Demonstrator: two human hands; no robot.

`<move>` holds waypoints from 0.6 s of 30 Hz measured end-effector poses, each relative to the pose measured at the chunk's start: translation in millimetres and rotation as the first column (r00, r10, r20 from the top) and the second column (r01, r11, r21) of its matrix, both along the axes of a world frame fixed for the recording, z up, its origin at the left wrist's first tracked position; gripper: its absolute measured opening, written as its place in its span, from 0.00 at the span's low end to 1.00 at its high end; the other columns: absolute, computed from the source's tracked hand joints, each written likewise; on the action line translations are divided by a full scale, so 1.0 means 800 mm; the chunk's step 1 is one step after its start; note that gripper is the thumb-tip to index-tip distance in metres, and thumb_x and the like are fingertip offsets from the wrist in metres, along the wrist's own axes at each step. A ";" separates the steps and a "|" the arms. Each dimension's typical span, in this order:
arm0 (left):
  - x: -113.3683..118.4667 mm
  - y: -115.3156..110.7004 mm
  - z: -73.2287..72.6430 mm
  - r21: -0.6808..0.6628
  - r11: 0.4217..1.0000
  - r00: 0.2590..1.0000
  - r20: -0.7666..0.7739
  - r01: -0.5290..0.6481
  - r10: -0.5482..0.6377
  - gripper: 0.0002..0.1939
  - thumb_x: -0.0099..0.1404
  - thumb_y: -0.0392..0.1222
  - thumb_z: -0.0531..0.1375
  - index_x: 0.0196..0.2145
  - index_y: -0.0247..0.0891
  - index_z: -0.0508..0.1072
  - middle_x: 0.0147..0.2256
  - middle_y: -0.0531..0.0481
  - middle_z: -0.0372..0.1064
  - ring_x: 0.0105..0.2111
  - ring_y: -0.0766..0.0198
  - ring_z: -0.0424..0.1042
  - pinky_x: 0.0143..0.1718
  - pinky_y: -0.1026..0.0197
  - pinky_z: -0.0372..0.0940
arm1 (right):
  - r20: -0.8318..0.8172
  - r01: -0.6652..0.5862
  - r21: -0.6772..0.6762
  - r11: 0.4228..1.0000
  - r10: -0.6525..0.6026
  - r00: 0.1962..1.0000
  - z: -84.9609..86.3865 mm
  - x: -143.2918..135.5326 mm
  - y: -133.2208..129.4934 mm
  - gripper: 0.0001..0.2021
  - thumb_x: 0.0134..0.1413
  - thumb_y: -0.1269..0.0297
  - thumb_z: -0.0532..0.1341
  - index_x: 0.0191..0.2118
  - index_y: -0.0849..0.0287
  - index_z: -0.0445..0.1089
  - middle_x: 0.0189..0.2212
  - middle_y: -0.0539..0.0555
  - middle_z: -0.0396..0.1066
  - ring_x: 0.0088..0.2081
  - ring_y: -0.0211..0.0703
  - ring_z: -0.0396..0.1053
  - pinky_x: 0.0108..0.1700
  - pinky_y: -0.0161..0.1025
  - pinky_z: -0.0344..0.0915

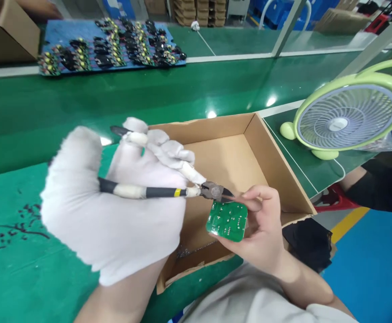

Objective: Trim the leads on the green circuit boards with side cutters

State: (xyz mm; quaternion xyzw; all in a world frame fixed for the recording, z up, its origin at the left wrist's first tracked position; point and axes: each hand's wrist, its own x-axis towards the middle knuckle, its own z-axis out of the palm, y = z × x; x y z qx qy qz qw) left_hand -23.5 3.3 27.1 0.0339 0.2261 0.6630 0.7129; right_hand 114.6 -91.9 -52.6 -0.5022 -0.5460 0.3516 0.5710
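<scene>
My left hand, in a white glove, is turned palm up. Its fingers are wrapped round a pair of cutting pliers with black handles bound in white tape. The jaws of the pliers lie at the top edge of a small green circuit board; whether they touch it I cannot tell. My bare right hand pinches this board at its right and lower edges, with its soldered face towards me. Both hands are above a shallow open cardboard box, which has tiny clippings along its near inner side.
A blue board loaded with several rows of wired circuit parts lies beyond the green belt. At the right stands a light green fan. Black scraps litter the mat at left. Another person's arm shows at far right.
</scene>
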 end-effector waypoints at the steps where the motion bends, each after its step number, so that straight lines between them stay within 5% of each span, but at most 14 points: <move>1: -0.001 0.000 0.000 0.010 1.000 0.999 0.035 0.014 -0.014 0.11 0.73 0.51 0.51 0.42 0.40 0.64 0.31 0.49 0.66 0.28 0.63 0.71 0.28 0.59 0.70 | 0.014 0.028 0.027 0.999 -0.028 0.999 0.000 -0.003 -0.001 0.35 0.45 0.74 0.76 0.52 0.47 0.57 0.44 0.49 0.73 0.46 0.44 0.79 0.49 0.36 0.75; 5: -0.005 0.000 0.000 -0.017 1.000 0.993 0.120 0.011 -0.009 0.11 0.71 0.52 0.51 0.43 0.43 0.61 0.30 0.50 0.68 0.27 0.61 0.72 0.27 0.57 0.71 | -0.014 0.027 0.107 0.994 -0.026 1.000 0.003 -0.015 0.002 0.34 0.49 0.77 0.74 0.53 0.46 0.54 0.51 0.53 0.74 0.51 0.46 0.78 0.54 0.39 0.74; 18: -0.004 -0.006 0.002 -0.053 0.999 1.000 0.025 0.002 -0.001 0.12 0.69 0.51 0.51 0.41 0.40 0.63 0.29 0.50 0.63 0.25 0.64 0.66 0.26 0.59 0.68 | -0.059 -0.018 0.255 0.967 0.034 0.998 -0.003 -0.029 0.008 0.35 0.53 0.83 0.69 0.55 0.46 0.52 0.58 0.57 0.72 0.57 0.46 0.74 0.59 0.42 0.73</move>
